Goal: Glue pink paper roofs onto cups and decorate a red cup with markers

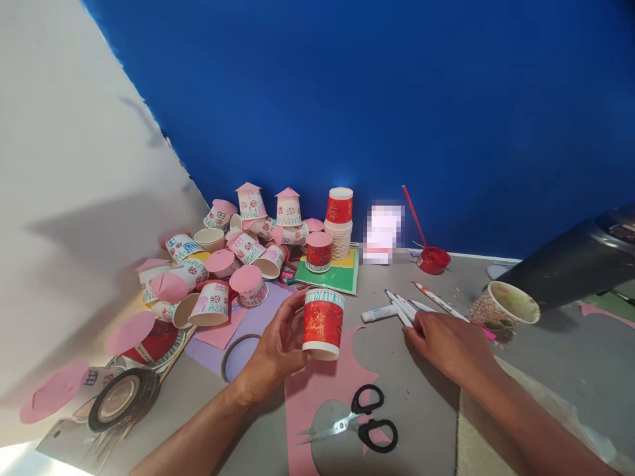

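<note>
The grey tabletop (426, 396) fills the lower frame, with finished decorated cups (223, 264) heaped at middle left, clear of your working space. At lower centre the pink paper (310, 396) carries scissors (360, 423), within reach. Your left hand (275, 350) grips the red cup (323, 324) upside down at centre; your right hand (446, 344) rests loosely curled on the markers (404, 307).

The right hand (449, 344) lies over the near ends of the white markers (404, 307), hiding whether its fingers close on one. The left hand (275, 350) covers the near side of the red paper cup (323, 324). A pixelated patch (381, 233) hides an object by the blue wall. Both forearms run off the bottom edge. The dark cylinder (570, 261) is cut by the right edge. The cups' markings are too small to read.
</note>
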Available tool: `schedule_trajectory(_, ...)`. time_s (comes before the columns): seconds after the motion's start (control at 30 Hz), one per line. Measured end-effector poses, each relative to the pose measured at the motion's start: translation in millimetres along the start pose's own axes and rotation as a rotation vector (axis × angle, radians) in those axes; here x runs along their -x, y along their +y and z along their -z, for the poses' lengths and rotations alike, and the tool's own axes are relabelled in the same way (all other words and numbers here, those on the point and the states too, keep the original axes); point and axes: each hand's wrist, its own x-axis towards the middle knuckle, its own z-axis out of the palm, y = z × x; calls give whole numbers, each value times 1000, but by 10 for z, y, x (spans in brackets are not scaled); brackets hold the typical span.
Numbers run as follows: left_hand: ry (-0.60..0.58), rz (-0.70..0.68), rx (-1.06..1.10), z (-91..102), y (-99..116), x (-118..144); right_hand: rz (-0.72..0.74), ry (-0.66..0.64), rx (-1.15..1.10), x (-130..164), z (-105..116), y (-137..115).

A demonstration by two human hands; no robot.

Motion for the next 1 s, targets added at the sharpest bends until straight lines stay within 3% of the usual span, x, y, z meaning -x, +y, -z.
schedule_trajectory(0.3,-1,-13,-125,-30,-25,68,-24,-33,6,11,58,-14)
schedule_trajectory(0.6,48,-118,-349,-42,-16,112,-18,-28,15,3,52,-12)
schedule_trajectory(0.87,23,-48,-197,-30,-71,107,-11,-20,19,-13,17,-2)
schedule_trajectory(1.0,17,47,5,-11,-36,96,-4,1,6,-17,11,5)
